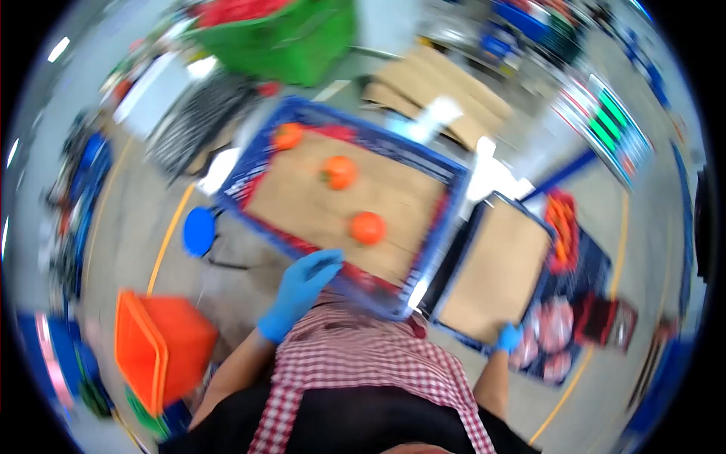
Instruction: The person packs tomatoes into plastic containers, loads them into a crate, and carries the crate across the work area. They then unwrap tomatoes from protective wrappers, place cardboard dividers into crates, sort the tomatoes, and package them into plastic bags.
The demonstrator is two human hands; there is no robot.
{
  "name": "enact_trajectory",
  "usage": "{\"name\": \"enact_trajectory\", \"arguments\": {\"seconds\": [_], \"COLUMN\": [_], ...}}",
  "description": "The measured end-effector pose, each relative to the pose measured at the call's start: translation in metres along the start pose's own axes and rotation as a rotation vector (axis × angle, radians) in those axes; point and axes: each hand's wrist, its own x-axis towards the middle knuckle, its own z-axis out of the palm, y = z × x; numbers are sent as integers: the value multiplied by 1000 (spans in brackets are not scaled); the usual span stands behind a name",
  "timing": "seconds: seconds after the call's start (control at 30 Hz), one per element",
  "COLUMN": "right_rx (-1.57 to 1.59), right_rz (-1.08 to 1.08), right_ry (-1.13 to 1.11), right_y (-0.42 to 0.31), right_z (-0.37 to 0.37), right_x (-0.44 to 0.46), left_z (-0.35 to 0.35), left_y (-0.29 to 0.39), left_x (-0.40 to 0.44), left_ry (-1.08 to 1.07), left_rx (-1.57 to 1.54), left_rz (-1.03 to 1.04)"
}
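Both grips are too blurred to tell: left hand (pixel 304 287) by crate (pixel 401 145), right hand (pixel 510 337) by tray (pixel 463 342).

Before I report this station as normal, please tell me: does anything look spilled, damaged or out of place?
Nothing clearly stands out. Three round orange fruits lie inside the blue crate, on its brown liner sheet. The picture is blurred, so small bruises or tears cannot be ruled out.
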Motion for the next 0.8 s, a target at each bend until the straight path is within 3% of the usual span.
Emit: {"name": "enact_trajectory", "arguments": {"seconds": [0.03,0.1,0.13,0.2,0.27,0.3,0.33,0.4,0.57,0.7,0.8], "right_rx": [32,-349,-349,-336,-211,-330,-447,-519,-549,-501,-451], "right_rz": [42,-304,-417,-415,-363,-505,-643,-707,-806,-996,-1131], "right_ry": [1,162,101,157,72,180,291,396,492,412,218], "right_y": [-15,7,2,-19,58,68,69,33,-131,-293,-404], "right_z": [0,-8,-17,-20,-28,-35,-41,-40,26,107,179], "right_x": [-10,1,-5,-34,17,24,24,-6,-121,-231,-316], "left_z": [-17,-59,-86,-148,-233,-278,-310,-372,-506,-595,-644], "left_y": [1,5,5,-1,-31,-53,-61,-70,-69,-90,-107], "left_x": [2,7,12,29,53,65,72,91,160,207,218], "left_ry": [79,309,451,697,875,940,1013,1115,892,641,546], "left_rx": [-32,-37,-25,59,150,165,419,937,1362,1807,1663], "left_rz": [41,161,229,311,311,299,280,232,20,-130,-41]}}
